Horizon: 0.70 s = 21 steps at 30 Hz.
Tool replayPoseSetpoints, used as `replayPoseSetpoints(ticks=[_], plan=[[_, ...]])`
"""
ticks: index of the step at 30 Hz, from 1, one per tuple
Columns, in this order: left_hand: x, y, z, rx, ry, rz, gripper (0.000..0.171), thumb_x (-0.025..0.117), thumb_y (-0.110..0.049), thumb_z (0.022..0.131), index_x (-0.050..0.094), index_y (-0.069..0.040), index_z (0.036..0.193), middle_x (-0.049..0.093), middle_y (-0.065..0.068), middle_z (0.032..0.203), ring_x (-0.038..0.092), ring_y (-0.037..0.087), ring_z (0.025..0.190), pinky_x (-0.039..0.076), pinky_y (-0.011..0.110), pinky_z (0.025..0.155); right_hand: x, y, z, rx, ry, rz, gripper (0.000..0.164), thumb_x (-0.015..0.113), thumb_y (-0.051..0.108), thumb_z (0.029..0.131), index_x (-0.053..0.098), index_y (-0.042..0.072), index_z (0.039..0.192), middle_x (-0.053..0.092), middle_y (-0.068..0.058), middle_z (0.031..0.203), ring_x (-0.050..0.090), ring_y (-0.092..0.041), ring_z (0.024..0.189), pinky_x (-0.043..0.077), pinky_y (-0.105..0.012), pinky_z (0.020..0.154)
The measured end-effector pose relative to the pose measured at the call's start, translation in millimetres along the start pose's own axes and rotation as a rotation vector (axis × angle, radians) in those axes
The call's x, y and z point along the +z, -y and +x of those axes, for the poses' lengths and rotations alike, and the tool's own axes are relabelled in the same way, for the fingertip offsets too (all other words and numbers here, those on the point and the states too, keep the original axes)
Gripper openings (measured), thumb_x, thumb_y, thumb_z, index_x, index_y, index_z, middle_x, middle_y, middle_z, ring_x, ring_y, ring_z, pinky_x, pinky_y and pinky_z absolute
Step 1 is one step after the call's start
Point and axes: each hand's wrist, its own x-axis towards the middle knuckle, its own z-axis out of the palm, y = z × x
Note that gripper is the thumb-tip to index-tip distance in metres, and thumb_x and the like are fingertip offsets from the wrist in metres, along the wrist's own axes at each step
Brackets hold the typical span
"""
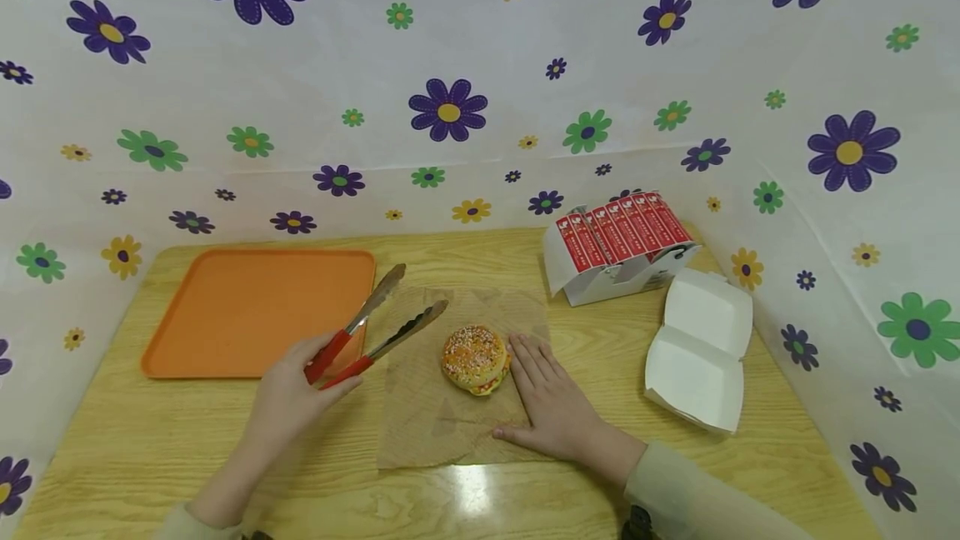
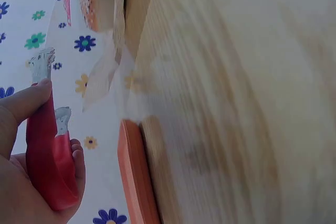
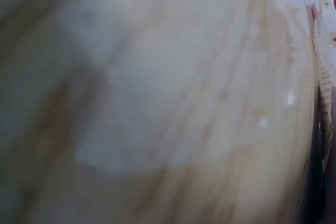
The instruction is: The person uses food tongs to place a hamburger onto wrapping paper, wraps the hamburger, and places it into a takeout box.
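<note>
A burger (image 1: 474, 358) with a seeded bun lies on a sheet of brown paper (image 1: 427, 440) in the middle of the table. My left hand (image 1: 288, 394) grips a pair of tongs (image 1: 339, 355) by their red handles, left of the paper; their metal arms stand apart, with nothing between the tips. In the left wrist view the thumb and fingers wrap the red handles (image 2: 44, 150). Fingers straight, my right hand (image 1: 555, 407) lies flat on the paper's right side, its fingertips close beside the burger. The right wrist view is mostly blurred table.
An orange tray (image 1: 262, 307) lies at the left, behind the left hand. At the back right stands a white box (image 1: 622, 277) of red packets (image 1: 618, 227). In front of it a white clamshell carton (image 1: 693, 377) lies unfolded. A flowered cloth (image 1: 480, 40) hangs behind the table.
</note>
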Motion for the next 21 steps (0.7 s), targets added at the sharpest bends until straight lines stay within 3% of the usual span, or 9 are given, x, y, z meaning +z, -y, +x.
replayPoseSetpoints(ticks=[6,9,17,21], plan=[[-16.9,19.6,12.7,-0.094,-0.003,-0.003,0.071,0.092,-0.028,0.085,0.063,0.004,0.141,0.071,0.026,0.124,0.066,0.035,0.095,0.053,0.033,0.073,-0.4,0.2,-0.4,0.004,0.0,0.011,0.119,0.062,0.077,0.092,0.02,-0.007,0.166,0.014,-0.023,0.177,0.018,-0.036,0.166,0.02,-0.052,0.135],[-22.9,34.1,18.4,-0.103,-0.037,0.019,0.072,0.091,-0.028,0.086,0.061,0.008,0.141,0.07,0.029,0.123,0.066,0.038,0.096,0.053,0.031,0.073,0.0,0.1,-0.4,0.004,0.005,0.012,0.119,0.061,0.077,0.092,0.019,-0.006,0.166,0.013,-0.022,0.178,0.017,-0.036,0.166,0.02,-0.052,0.135],[-34.0,76.9,29.7,-0.183,-0.104,0.014,0.072,0.089,-0.025,0.088,0.058,0.011,0.143,0.066,0.033,0.127,0.062,0.044,0.105,0.044,0.014,0.077,0.0,0.2,-0.5,0.003,0.002,0.02,0.119,0.061,0.077,0.092,0.019,-0.006,0.166,0.014,-0.023,0.177,0.017,-0.036,0.166,0.02,-0.052,0.135],[-36.9,97.4,33.8,-0.24,-0.118,0.033,0.073,0.088,-0.028,0.089,0.058,0.01,0.143,0.066,0.035,0.128,0.062,0.047,0.107,0.052,0.028,0.081,-0.4,0.2,-0.5,0.004,0.006,0.024,0.119,0.061,0.076,0.092,0.019,-0.007,0.166,0.014,-0.023,0.177,0.017,-0.036,0.166,0.02,-0.052,0.135]])
